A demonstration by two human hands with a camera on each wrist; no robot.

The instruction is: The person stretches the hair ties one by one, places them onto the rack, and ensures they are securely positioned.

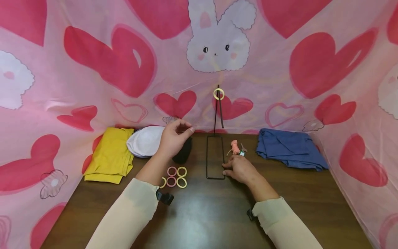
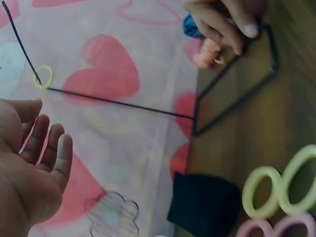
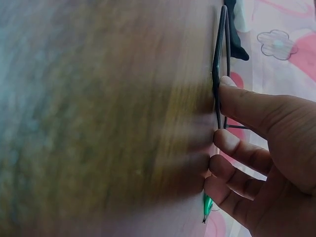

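A black wire stand point(image 1: 215, 178) has a flat rectangular base on the table and a tall upright with a bent-over arm at its top. One pale yellow ring point(image 1: 214, 95) hangs up there. My right hand point(image 1: 242, 168) pinches the right side of the base near its front corner, thumb and index finger at the wire point(image 3: 217, 74). Left of the upright, my left hand point(image 1: 174, 137) is raised with nothing in it, its fingers slightly bent in the left wrist view. Several yellow and pink rings point(image 1: 171, 176) lie below it, partly behind the left wrist.
Beyond the right hand lies a key with an orange charm point(image 1: 234, 147). Folded blue cloth point(image 1: 289, 148) sits at the right, folded yellow cloth point(image 1: 109, 155) at the left. A white cloth item point(image 1: 144, 141) and a black one point(image 1: 181, 155) are near the left hand. Heart-patterned fabric walls surround the table.
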